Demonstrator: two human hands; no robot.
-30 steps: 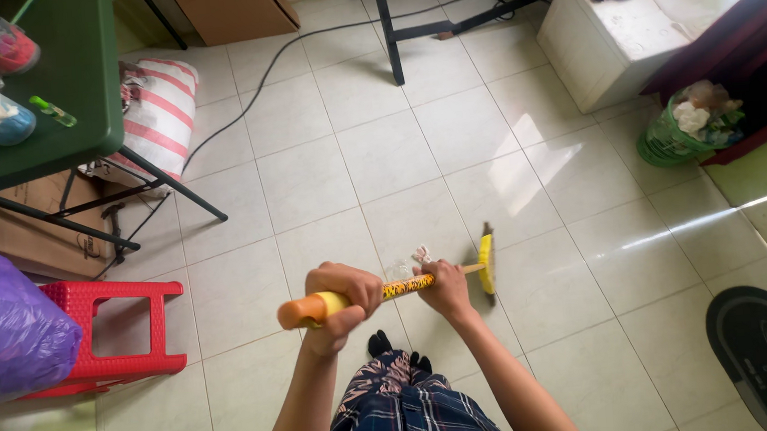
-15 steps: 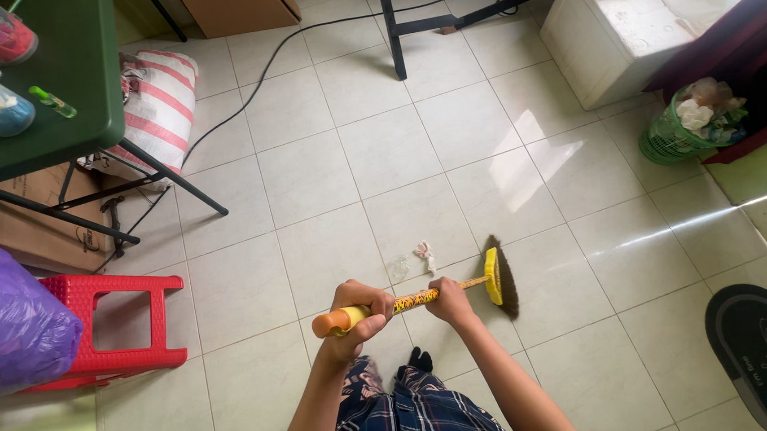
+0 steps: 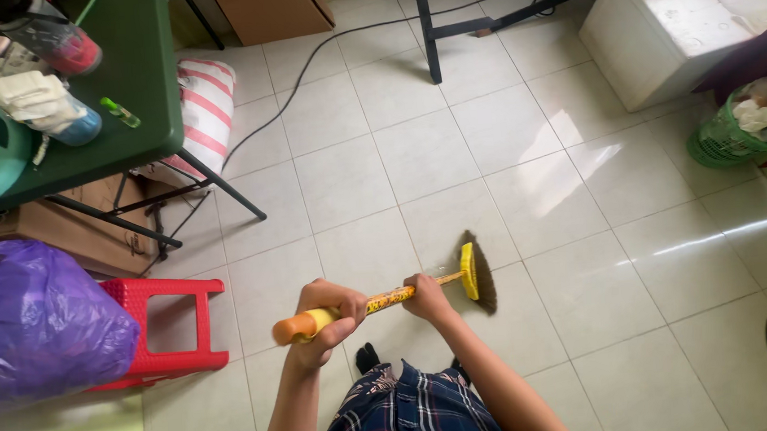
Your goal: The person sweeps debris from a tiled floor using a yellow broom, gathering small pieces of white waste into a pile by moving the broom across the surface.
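Observation:
I hold a short broom [image 3: 472, 272] with a yellow patterned handle, an orange end cap and dark bristles over the pale floor tiles [image 3: 520, 116]. My left hand [image 3: 323, 310] grips the handle near the orange cap. Farther down the handle, close to the yellow head, my right hand [image 3: 425, 295] is wrapped around it. The bristles touch the tiles just ahead of my feet. The small scraps of litter seen before are hidden behind the broom and hand.
A green folding table [image 3: 137, 98] with bottles and a teal object stands at the upper left, a red plastic stool [image 3: 166, 325] and purple bag [image 3: 35, 321] below it. A black cable [image 3: 318, 49] crosses the floor. A green basket [image 3: 729, 133] and white block [image 3: 659, 34] sit right.
The broom head has swept left and towards me across the tiles, over the spot where the litter lay. My view has shifted left, showing more of the green table.

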